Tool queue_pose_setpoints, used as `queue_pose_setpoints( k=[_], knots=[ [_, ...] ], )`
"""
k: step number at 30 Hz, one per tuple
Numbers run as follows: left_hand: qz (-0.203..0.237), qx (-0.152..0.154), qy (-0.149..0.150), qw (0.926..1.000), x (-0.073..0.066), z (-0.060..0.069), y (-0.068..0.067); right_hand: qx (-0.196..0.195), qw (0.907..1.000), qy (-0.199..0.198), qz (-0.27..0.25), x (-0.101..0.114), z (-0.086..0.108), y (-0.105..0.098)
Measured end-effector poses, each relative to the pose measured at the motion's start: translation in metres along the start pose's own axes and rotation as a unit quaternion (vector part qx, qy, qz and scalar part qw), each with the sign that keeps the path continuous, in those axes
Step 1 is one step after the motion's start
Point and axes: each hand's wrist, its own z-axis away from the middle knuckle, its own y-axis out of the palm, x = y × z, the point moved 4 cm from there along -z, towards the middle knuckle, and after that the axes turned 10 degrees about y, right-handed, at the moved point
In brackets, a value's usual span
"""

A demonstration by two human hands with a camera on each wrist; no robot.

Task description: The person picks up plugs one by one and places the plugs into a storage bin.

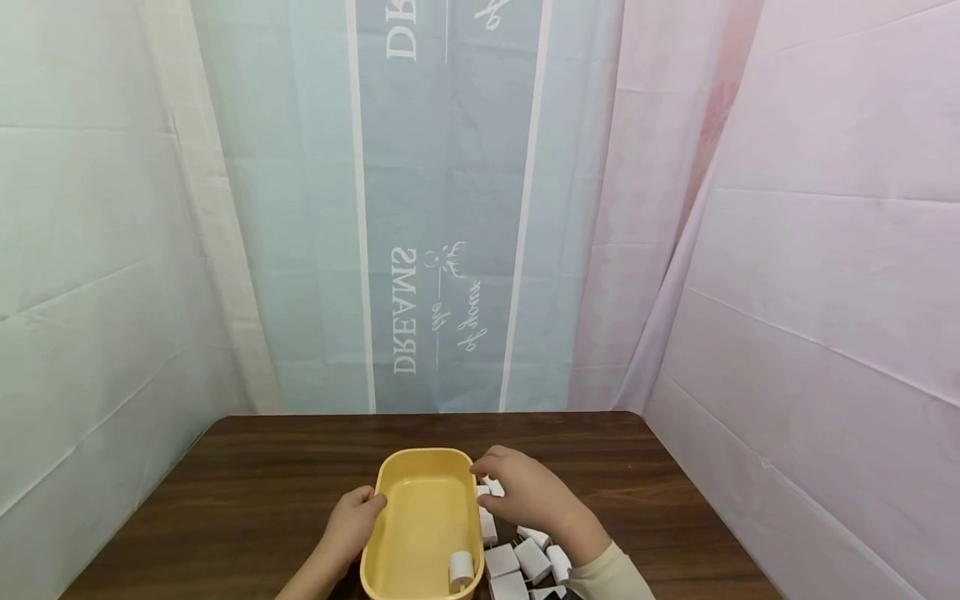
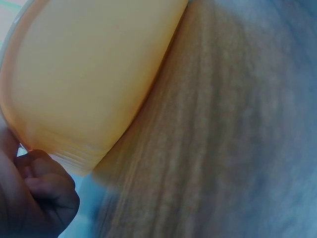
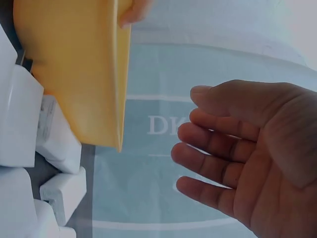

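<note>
A yellow bin (image 1: 423,533) stands on the table with one white block-shaped adapter (image 1: 461,567) lying inside at its near right corner. The left hand (image 1: 351,523) grips the bin's left rim, thumb over the edge; in the left wrist view its curled fingers (image 2: 44,193) press against the bin's wall (image 2: 89,74). Above the bin's right rim is the right hand (image 1: 528,492), fingers relaxed and apart, holding nothing; the right wrist view shows this hand (image 3: 247,148) clear of the bin (image 3: 74,64). Several white adapters (image 1: 532,560) lie beside the bin, partly under the right hand and forearm.
The dark wooden table (image 1: 285,467) extends on both sides of the bin. Printed cloth (image 1: 450,208) hangs behind it, and pale cloth walls (image 1: 810,250) stand at left and right. In the right wrist view white adapters (image 3: 64,193) are crowded along the bin's side.
</note>
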Motion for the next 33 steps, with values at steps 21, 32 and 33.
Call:
queue_pose_setpoints(
  k=[21, 32, 33],
  knots=[
    [0.015, 0.005, -0.003, 0.9999, 0.001, 0.000, 0.001, -0.001, 0.9984, 0.057, 0.004, -0.035, -0.001, -0.006],
    [0.024, 0.010, -0.012, 0.9996, 0.001, 0.001, 0.001, 0.008, 0.9925, 0.120, -0.023, -0.054, -0.001, 0.001],
    [0.023, 0.012, -0.013, 0.9996, 0.002, 0.001, 0.001, 0.008, 0.9919, 0.125, -0.024, -0.055, -0.001, 0.002]
  ],
)
